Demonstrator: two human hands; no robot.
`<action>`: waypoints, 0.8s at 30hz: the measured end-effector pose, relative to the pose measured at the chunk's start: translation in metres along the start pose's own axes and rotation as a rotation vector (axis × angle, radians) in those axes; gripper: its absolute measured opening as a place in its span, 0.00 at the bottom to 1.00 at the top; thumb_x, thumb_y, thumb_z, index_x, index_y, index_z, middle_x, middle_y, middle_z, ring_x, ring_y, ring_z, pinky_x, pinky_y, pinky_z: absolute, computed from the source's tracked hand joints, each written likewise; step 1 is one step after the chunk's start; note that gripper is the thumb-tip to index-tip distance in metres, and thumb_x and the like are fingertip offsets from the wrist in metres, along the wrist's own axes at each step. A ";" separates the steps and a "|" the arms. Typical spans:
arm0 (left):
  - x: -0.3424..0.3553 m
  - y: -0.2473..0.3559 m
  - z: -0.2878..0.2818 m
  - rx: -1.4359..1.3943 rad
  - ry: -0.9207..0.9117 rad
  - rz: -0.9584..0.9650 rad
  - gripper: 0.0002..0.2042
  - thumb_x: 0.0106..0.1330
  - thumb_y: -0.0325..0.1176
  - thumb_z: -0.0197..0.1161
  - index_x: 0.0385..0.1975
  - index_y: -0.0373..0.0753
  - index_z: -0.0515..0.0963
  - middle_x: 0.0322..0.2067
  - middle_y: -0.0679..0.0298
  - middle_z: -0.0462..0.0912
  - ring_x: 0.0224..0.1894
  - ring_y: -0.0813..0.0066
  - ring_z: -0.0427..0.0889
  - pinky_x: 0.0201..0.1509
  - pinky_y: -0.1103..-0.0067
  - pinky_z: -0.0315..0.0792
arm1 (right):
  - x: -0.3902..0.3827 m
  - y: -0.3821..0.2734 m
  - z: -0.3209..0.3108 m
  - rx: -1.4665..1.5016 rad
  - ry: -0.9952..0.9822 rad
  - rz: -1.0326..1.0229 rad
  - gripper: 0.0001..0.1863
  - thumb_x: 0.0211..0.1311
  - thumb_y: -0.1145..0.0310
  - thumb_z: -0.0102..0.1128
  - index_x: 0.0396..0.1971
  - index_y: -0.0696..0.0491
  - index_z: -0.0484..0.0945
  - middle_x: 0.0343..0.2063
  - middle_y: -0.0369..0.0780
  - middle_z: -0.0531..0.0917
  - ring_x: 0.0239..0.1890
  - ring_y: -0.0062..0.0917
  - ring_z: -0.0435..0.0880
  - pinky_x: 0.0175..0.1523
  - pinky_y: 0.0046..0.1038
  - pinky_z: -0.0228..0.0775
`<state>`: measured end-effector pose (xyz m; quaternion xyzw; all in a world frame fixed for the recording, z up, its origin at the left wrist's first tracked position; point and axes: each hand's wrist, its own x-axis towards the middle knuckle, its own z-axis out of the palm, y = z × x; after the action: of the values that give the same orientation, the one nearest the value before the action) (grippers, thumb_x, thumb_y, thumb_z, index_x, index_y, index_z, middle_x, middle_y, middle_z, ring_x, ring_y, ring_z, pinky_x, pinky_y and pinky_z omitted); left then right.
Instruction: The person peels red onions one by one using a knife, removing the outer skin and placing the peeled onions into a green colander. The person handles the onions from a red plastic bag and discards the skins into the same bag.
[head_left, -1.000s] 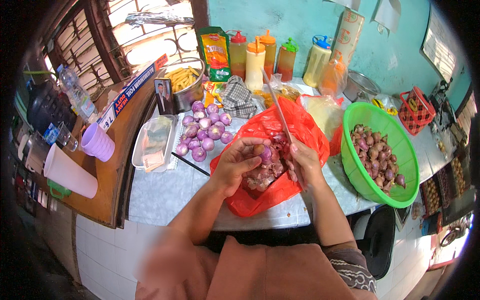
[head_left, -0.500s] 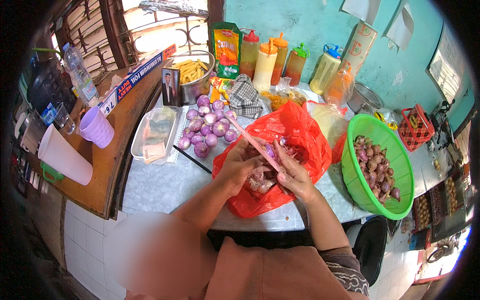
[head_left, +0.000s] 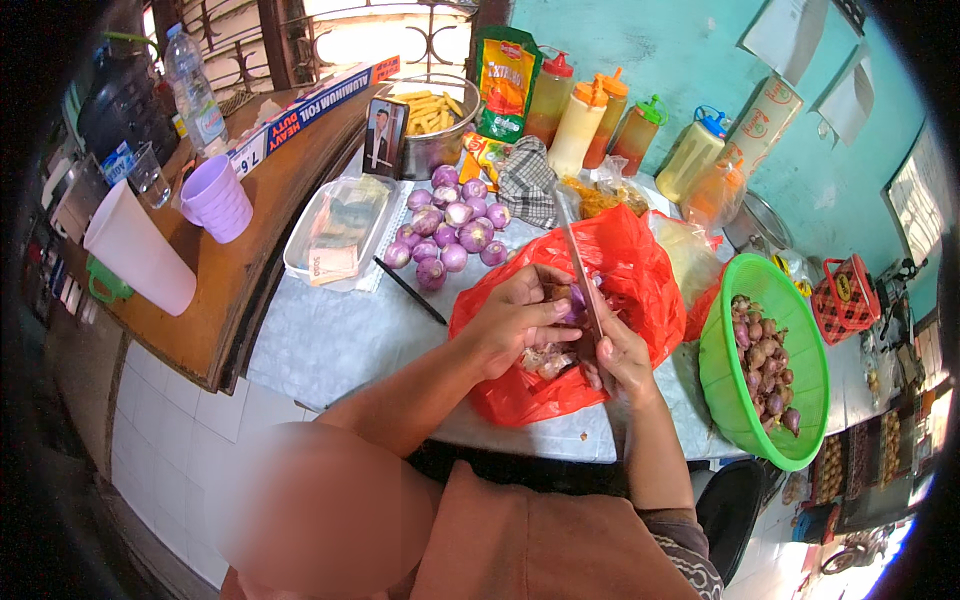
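My left hand (head_left: pixel 515 322) has its fingers closed around a purple shallot (head_left: pixel 574 303), partly hidden by the fingers and the blade. In my right hand (head_left: pixel 622 358) is a knife (head_left: pixel 578 250), its blade pointing up and away from me beside the shallot. Both hands are above an open red plastic bag (head_left: pixel 650 262), where papery peelings (head_left: pixel 547 360) lie. Beyond my left hand sits a pile of peeled shallots (head_left: pixel 445 225). A green plastic basket (head_left: pixel 815 385) to the right contains unpeeled shallots (head_left: pixel 765 365).
Left of the pile are a clear plastic tub (head_left: pixel 300 245) with banknotes, a black pen (head_left: pixel 410 290) and a propped phone (head_left: pixel 385 137). Sauce bottles (head_left: pixel 578 130) line the wall near a pot (head_left: pixel 415 158) of cut yellow sticks. Cups (head_left: pixel 140 250) stand on a wooden counter.
The knife has swung from leaning left to nearly upright, and my right hand has turned with it. My left fingers have shifted around the shallot. The whole view has tilted slightly.
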<state>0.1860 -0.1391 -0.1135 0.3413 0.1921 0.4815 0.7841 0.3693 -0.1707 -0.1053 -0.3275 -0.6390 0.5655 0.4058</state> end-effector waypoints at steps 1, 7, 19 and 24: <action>-0.001 0.001 0.002 0.004 -0.006 0.012 0.12 0.59 0.22 0.54 0.42 0.37 0.65 0.42 0.62 0.72 0.44 0.69 0.76 0.46 0.71 0.76 | 0.000 0.000 0.000 -0.003 -0.004 0.001 0.41 0.58 0.47 0.49 0.64 0.54 0.45 0.50 0.39 0.70 0.16 0.13 0.64 0.19 0.16 0.58; 0.000 -0.001 0.003 0.036 0.015 0.014 0.12 0.60 0.23 0.55 0.42 0.38 0.65 0.40 0.62 0.73 0.42 0.70 0.77 0.45 0.72 0.76 | -0.001 0.001 0.003 -0.013 0.088 -0.009 0.35 0.60 0.52 0.50 0.62 0.56 0.53 0.43 0.38 0.74 0.15 0.13 0.63 0.19 0.16 0.57; -0.002 0.001 0.005 0.122 -0.099 0.071 0.16 0.57 0.21 0.55 0.45 0.37 0.64 0.36 0.63 0.72 0.37 0.76 0.75 0.39 0.79 0.74 | 0.003 -0.012 0.002 0.265 0.292 0.148 0.25 0.56 0.47 0.51 0.35 0.57 0.69 0.13 0.37 0.66 0.09 0.19 0.63 0.12 0.19 0.55; 0.000 0.004 0.002 -0.018 -0.153 -0.030 0.18 0.57 0.21 0.55 0.48 0.38 0.65 0.36 0.65 0.72 0.37 0.78 0.74 0.41 0.78 0.73 | 0.001 -0.012 0.001 0.280 0.292 0.073 0.24 0.56 0.46 0.50 0.35 0.56 0.68 0.13 0.38 0.66 0.08 0.20 0.62 0.13 0.19 0.55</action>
<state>0.1848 -0.1382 -0.1093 0.3670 0.1323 0.4438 0.8068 0.3683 -0.1726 -0.0937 -0.3695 -0.4763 0.6094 0.5151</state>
